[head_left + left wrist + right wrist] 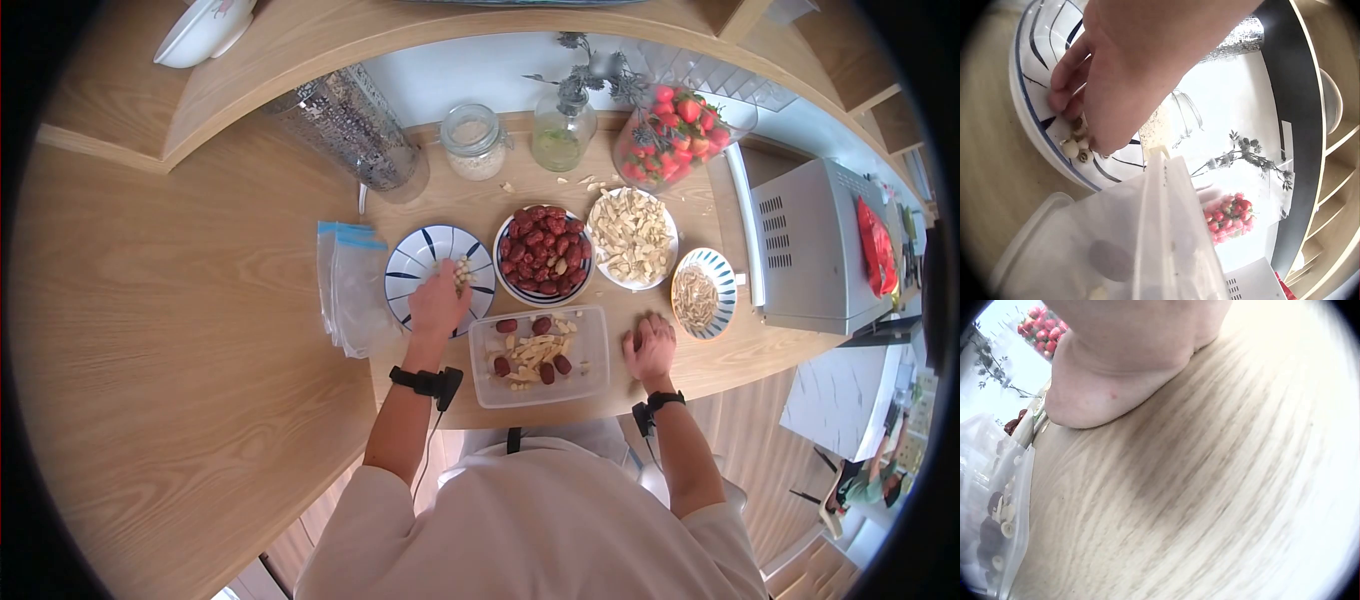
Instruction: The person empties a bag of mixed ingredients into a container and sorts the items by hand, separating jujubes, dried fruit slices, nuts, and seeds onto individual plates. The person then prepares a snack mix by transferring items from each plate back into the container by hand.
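The left hand point(438, 303) is over the blue-striped plate point(405, 272), its fingers curled at small pale round pieces point(463, 272). The left wrist view shows this hand point(1119, 94) pinching at these pieces point(1070, 149) near the plate's rim point(1029, 125); how many it holds is hidden. On the tabletop rests the right hand point(652, 350), fingers loosely bent, with nothing visible in it; in the right wrist view only the heel of this hand point(1104, 387) shows. Between the hands stands a clear plastic box point(600, 375) with red dates point(547, 373) and pale slices point(535, 350).
Behind are a bowl of dates point(543, 250), a plate of pale chunks point(630, 235) and a bowl of thin shreds point(695, 297). Zip bags point(350, 300) lie left. Jars point(473, 145), a vase point(560, 140) and a strawberry container point(672, 140) line the back; a grey appliance point(815, 245) stands right.
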Demonstrator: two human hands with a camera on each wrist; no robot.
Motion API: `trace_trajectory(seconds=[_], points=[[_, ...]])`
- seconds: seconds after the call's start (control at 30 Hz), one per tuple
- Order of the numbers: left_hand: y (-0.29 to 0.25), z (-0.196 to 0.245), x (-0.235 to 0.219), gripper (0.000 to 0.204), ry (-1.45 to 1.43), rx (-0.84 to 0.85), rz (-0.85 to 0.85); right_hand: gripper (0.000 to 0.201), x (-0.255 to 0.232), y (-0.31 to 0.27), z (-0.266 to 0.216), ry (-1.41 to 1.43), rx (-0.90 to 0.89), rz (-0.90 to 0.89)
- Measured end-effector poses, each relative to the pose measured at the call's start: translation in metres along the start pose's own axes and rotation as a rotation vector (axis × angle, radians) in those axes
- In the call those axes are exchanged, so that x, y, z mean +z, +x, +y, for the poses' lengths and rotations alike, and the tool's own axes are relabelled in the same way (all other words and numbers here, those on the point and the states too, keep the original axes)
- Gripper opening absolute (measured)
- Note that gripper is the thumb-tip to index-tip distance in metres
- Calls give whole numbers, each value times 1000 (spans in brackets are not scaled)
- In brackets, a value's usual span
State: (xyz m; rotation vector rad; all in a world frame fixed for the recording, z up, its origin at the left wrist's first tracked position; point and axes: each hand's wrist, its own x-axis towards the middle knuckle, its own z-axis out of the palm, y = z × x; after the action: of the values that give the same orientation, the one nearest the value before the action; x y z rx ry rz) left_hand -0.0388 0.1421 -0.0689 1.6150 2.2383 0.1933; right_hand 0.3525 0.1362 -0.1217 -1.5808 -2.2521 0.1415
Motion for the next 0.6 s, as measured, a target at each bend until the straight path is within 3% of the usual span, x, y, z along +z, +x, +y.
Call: trace_trajectory(seconds=[0.23, 0.3, 0.5, 0.6], points=[[-1, -2, 1, 29, 1, -2, 19, 21, 0, -2, 1, 10, 4, -4], [-1, -3, 1, 28, 3, -6, 22, 26, 1, -5, 5, -14, 96, -153], [-2, -6, -1, 26, -16, -33, -8, 24, -2, -3, 3, -7, 101, -173], [-4, 0, -9, 28, 12, -50, -49, 20, 0, 0, 1, 9, 4, -12]])
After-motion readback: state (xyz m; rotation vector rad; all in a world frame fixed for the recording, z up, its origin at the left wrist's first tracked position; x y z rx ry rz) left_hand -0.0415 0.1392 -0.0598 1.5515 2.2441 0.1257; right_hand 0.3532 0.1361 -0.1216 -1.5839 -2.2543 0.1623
